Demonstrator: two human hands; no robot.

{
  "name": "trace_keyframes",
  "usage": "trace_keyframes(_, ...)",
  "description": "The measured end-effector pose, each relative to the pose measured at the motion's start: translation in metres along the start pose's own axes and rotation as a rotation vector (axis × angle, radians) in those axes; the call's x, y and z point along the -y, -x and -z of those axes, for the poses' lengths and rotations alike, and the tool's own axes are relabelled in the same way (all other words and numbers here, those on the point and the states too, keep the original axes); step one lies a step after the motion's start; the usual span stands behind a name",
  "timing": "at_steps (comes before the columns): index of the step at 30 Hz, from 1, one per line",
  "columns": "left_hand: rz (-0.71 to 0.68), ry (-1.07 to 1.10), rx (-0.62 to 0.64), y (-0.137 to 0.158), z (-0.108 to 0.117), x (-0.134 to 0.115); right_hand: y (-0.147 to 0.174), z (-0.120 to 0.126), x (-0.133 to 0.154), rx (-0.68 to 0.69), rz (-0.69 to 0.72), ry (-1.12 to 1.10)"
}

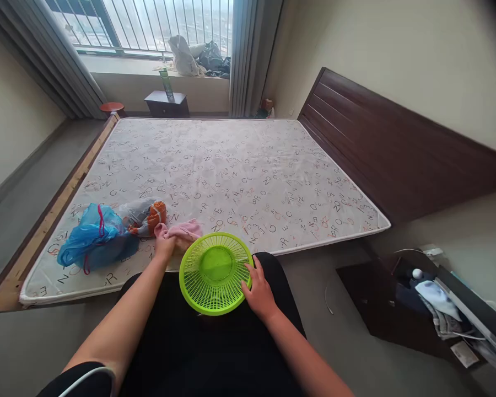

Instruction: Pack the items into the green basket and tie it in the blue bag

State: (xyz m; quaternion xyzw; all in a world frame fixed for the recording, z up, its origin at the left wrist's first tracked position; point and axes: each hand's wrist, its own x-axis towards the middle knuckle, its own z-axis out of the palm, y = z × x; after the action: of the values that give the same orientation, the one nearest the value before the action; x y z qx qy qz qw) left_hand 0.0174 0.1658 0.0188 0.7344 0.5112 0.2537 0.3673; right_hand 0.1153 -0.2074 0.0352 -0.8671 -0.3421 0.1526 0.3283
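Observation:
A green plastic basket (217, 264) with slotted sides rests on my lap, its hollow facing up. My right hand (259, 288) grips its right rim, fingers over the edge and inside. Beyond the basket's left side, my left hand (164, 246) is closed on a pink cloth (186, 229) that lies on the mattress edge. Just left of that hand sit an orange-and-white bundle in clear plastic (149, 218) and a blue plastic bag (97, 237) with pink drawstrings.
A lettered mattress (231, 171) lies before me, with a dark wooden headboard (380, 132) at right. Lower right stands a dark nightstand (380, 303) bearing several items. By the window are a small cabinet (167, 105) with a green bottle (166, 81) and a red stool (112, 107).

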Motion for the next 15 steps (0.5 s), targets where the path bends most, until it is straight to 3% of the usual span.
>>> trace_keyframes(2, -0.020, 0.141, -0.174, 0.011, 0.019, -0.015, -0.002, -0.002, -0.001, 0.016, 0.001, -0.018)
trace_keyframes(4, -0.156, 0.341, -0.430, 0.036, 0.040, -0.037, -0.006, -0.006, 0.000, 0.022, -0.009, -0.039)
trace_keyframes(5, -0.239, 0.361, -0.484, 0.052, 0.049, -0.050, -0.008, -0.009, 0.001, 0.019, -0.017, -0.049)
trace_keyframes(6, -0.294, 0.341, -0.444, 0.069, 0.055, -0.062, -0.011, -0.012, 0.002, 0.011, -0.026, -0.059)
trace_keyframes(7, -0.305, 0.299, -0.320, 0.087, 0.059, -0.074, -0.013, -0.015, 0.003, 0.002, -0.030, -0.070)
trace_keyframes(11, -0.261, 0.118, 0.632, 0.139, 0.054, -0.097, -0.021, -0.026, 0.004, -0.026, -0.040, -0.116)
trace_keyframes(12, -0.286, 0.090, 0.786, 0.146, 0.050, -0.095, -0.022, -0.027, 0.003, -0.028, -0.046, -0.124)
trace_keyframes(13, -0.318, 0.060, 0.845, 0.150, 0.047, -0.091, -0.022, -0.027, 0.002, -0.031, -0.050, -0.130)
trace_keyframes(14, -0.346, 0.027, 0.799, 0.152, 0.045, -0.086, -0.022, -0.026, 0.001, -0.037, -0.046, -0.133)
trace_keyframes(15, -0.365, -0.012, 0.669, 0.152, 0.043, -0.079, -0.020, -0.023, 0.001, -0.051, -0.030, -0.128)
